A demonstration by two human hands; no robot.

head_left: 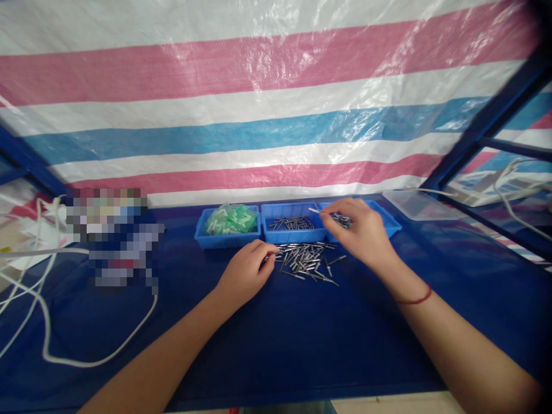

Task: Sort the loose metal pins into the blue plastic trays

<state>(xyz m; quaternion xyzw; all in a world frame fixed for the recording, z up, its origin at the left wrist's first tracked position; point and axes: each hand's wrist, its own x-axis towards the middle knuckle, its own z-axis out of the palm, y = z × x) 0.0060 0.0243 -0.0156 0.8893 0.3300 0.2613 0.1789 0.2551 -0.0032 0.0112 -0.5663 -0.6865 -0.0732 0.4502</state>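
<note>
A loose pile of small metal pins (307, 261) lies on the blue table cover (276, 333). My left hand (245, 271) rests at the pile's left edge, fingers pinched on one pin. Raised over the right blue tray (388, 225), my right hand (360, 233) has its fingers closed on a bunch of pins, one pin sticking out to the left. The middle blue tray (293, 230) holds more metal pins. In the left blue tray (226, 233) sits a bag of green and white plastic parts (230, 218).
A striped pink, white and blue tarp (259, 115) hangs behind the trays. White cables (47, 333) loop at the left. A clear plastic lid (416, 206) lies at the back right, beside blue frame bars (483, 123). A blurred patch covers items at the left.
</note>
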